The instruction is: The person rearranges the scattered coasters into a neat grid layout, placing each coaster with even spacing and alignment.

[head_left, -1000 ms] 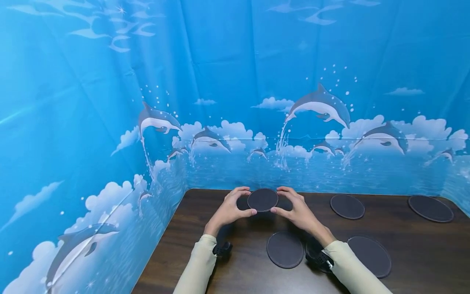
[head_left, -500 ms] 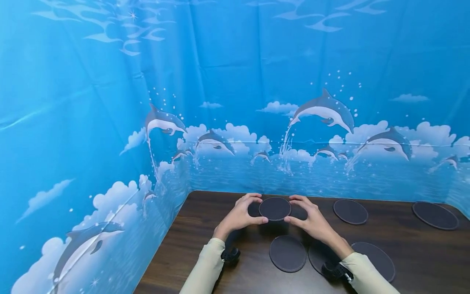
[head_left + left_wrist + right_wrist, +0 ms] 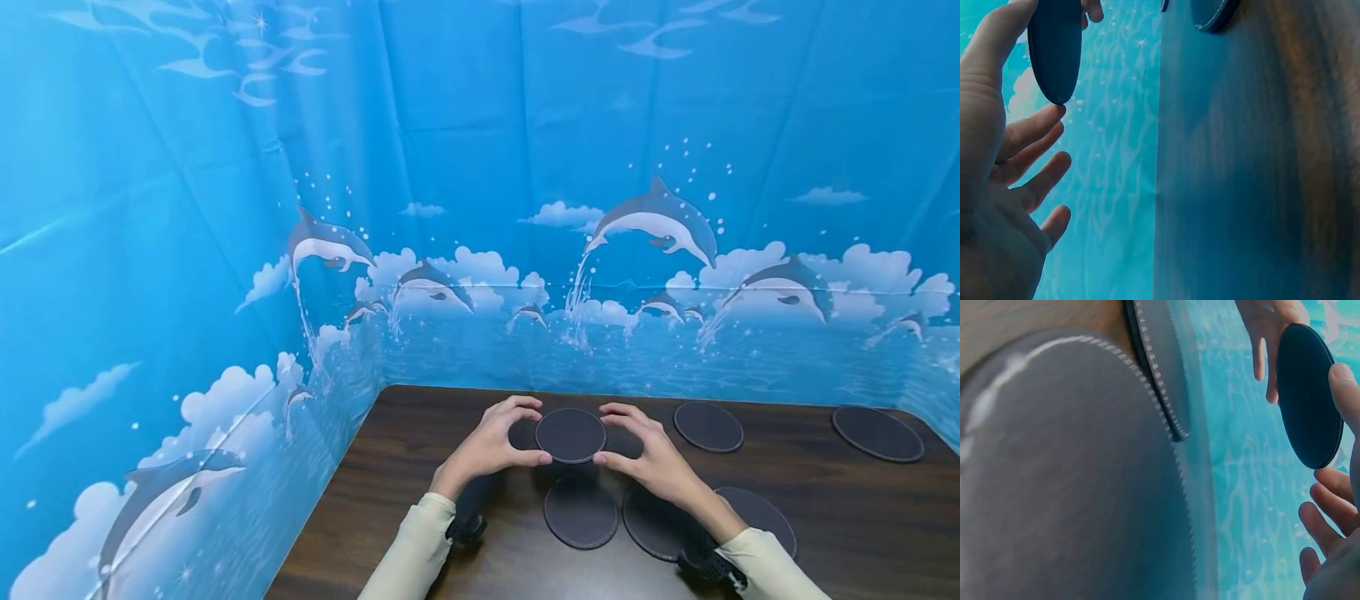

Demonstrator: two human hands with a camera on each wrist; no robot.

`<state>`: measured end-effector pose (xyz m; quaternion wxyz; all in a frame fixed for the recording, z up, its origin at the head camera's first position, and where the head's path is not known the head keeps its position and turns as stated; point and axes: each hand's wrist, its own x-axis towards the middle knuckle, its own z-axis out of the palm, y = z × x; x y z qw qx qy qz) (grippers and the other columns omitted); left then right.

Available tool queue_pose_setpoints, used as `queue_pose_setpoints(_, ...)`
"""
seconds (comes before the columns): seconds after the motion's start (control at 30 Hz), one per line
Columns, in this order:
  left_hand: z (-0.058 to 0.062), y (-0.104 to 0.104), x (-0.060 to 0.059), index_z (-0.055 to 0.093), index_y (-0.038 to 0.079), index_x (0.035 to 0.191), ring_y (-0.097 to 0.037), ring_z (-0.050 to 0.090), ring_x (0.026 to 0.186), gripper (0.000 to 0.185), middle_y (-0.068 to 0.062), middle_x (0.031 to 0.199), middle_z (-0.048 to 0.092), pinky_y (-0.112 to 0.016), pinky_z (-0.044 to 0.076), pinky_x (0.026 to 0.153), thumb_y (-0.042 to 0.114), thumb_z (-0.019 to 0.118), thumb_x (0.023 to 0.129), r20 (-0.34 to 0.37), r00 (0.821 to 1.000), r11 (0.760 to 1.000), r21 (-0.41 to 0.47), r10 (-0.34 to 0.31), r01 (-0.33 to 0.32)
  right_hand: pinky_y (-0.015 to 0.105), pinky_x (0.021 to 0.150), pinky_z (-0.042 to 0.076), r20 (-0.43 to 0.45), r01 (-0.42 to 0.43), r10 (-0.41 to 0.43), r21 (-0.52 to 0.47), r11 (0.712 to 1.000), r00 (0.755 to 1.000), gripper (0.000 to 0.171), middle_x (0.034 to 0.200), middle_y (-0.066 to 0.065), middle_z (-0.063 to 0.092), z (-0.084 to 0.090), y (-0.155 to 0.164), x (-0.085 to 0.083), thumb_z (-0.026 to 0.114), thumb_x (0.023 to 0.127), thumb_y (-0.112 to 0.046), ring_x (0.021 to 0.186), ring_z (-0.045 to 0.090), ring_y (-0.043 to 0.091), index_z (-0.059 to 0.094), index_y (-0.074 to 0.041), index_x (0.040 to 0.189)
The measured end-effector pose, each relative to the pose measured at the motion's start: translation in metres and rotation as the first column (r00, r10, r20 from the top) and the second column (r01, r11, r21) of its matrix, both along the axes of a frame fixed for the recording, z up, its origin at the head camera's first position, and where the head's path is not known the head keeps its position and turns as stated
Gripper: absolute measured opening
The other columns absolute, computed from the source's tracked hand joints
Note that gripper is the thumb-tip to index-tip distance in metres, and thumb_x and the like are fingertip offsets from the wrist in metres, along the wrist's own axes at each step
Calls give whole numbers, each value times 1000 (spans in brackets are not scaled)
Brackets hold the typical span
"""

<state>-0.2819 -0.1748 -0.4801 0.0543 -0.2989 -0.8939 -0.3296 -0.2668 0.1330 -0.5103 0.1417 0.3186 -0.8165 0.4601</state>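
A round dark coaster (image 3: 571,435) with a stitched edge is held up between both hands, above the far part of the table. My left hand (image 3: 491,442) pinches its left edge with thumb and forefinger; in the left wrist view the left hand's other fingers (image 3: 1047,181) spread away from it. On the opposite edge, my right hand (image 3: 660,458) pinches in the same way. The right wrist view shows the coaster (image 3: 1307,394) nearly side-on, with the right thumb (image 3: 1344,394) on its rim. Just below it in the head view, another dark coaster (image 3: 581,512) lies flat.
More coasters lie on the dark wooden table (image 3: 360,500): one (image 3: 652,521) under the right forearm, one (image 3: 761,512) partly behind the sleeve, one (image 3: 708,426) at the back and one (image 3: 877,433) at the far right. A blue dolphin-print curtain (image 3: 465,350) borders the table's back and left.
Both hands have carried the coaster to the right and a little nearer to me, closer to the coaster lying in front. The coasters on the table have stayed put.
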Motion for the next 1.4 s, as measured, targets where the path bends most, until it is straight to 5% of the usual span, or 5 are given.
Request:
queue_pose_setpoints(0.27, 4, 6, 10, 68, 21, 125, -20, 36, 139, 63, 13, 147, 46, -59, 31, 110, 64, 79, 79, -32, 999, 1000, -24, -18, 17, 68, 99, 37, 7, -29, 29, 4, 1000, 1000, 55, 146, 6, 50, 1, 8, 10, 85, 86, -28, 136, 44, 32, 64, -13, 135)
queue_pose_setpoints(0.47, 4, 6, 26, 68, 22, 121, -18, 42, 135, 64, 12, 145, 48, -56, 27, 113, 68, 78, 78, -102, 994, 996, -88, -34, 25, 67, 98, 38, -12, -25, 25, 1, 1000, 1000, 57, 143, 0, 52, 2, 9, 24, 88, 83, -29, 133, 45, 30, 64, -17, 134)
queue_pose_setpoints(0.77, -1, 1, 40, 66, 26, 117, -18, 42, 134, 60, 15, 144, 47, -55, 28, 112, 68, 78, 77, -103, 994, 996, -88, -35, 26, 49, 98, 47, -29, -59, 60, 24, 998, 998, 56, 140, 3, 55, 0, 9, 40, 87, 84, -25, 130, 51, 23, 63, -19, 134)
queue_pose_setpoints(0.9, -3, 2, 49, 64, 26, 115, -19, 43, 133, 60, 12, 145, 48, -56, 29, 111, 70, 78, 77, -117, 991, 994, -96, -63, 52, 52, 96, 49, -1, -88, 88, 23, 996, 996, 55, 141, 4, 55, -4, 13, 51, 86, 85, -26, 128, 53, 18, 62, -19, 135)
queue_pose_setpoints(1.4, -14, 6, 71, 61, 27, 113, -19, 40, 137, 58, 11, 146, 46, -58, 29, 111, 68, 79, 76, -80, 983, 976, -158, -165, 151, 31, 79, 50, 89, -164, 164, -10, 986, 982, 43, 125, 0, 61, -17, 20, 82, 86, 84, -30, 93, 60, 15, 69, -18, 121)
